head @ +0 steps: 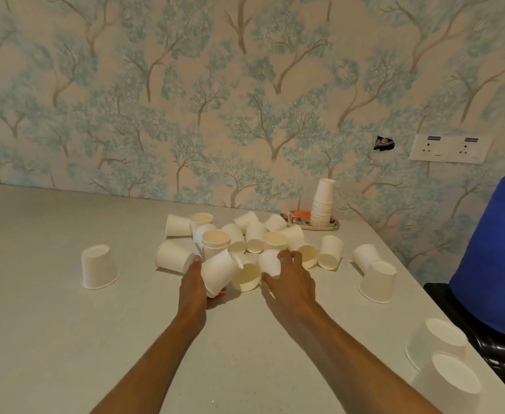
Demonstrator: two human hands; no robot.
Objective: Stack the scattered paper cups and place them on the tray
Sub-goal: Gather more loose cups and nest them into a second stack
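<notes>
Several white paper cups (255, 236) lie scattered in a heap at the middle of the pale table (51, 339). My left hand (193, 286) is shut on a short stack of cups (219, 271) tilted on its side at the heap's near edge. My right hand (293, 277) curls its fingers around a single cup (268, 262) just to the right. At the back right a tall upside-down stack of cups (323, 206) stands on a small patterned tray (336, 225) by the wall.
Lone upside-down cups stand apart: one at the left (99, 267), one at the right (378, 282), two near the front right edge (437, 342). A blue chair (496, 258) stands past the table's right edge. The wallpapered wall bounds the far side.
</notes>
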